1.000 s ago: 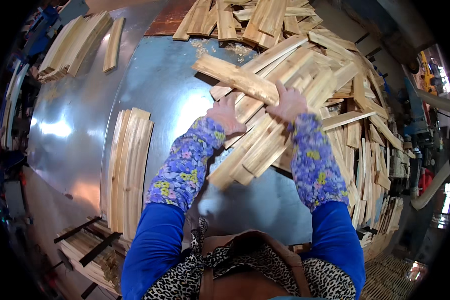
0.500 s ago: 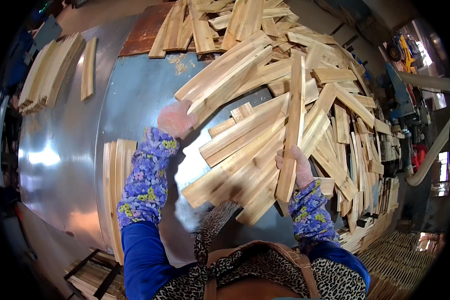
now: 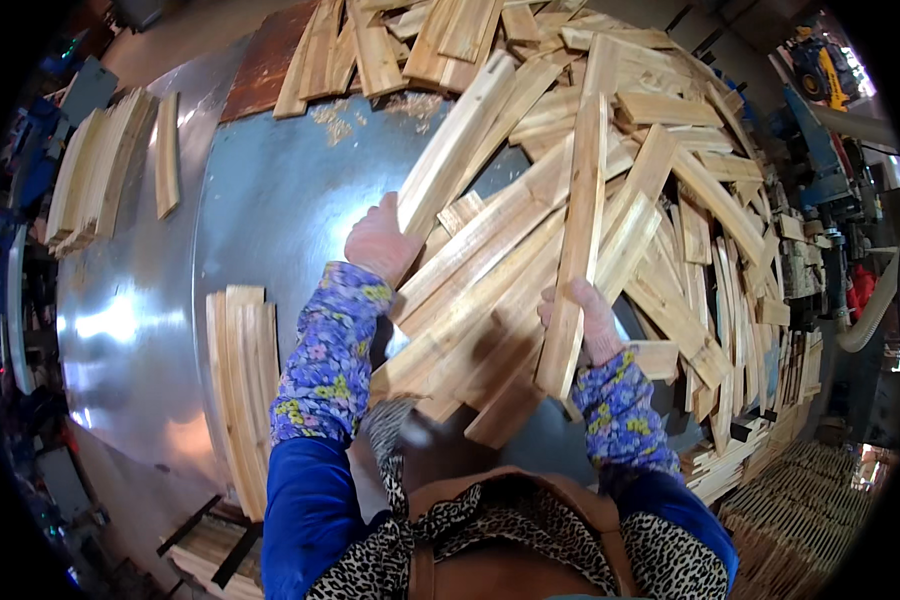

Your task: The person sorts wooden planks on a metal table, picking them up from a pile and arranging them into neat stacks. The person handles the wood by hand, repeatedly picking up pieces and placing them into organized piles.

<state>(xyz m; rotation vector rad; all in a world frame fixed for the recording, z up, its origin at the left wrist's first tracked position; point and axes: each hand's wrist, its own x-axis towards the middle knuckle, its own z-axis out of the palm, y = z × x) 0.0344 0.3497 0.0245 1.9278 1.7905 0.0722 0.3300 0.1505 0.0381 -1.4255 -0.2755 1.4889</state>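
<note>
Your left hand (image 3: 383, 245) is gripping the left board (image 3: 452, 145), fingers folded around its near end, at the left edge of the pile (image 3: 654, 165), while your right hand (image 3: 592, 318) is clasping the right board (image 3: 581, 220) near its lower end, atop the pile. Both are probably handling light and stiff, best taken by the long edges, the pale, flat wood showing streaky, smooth-looking grain.
</note>
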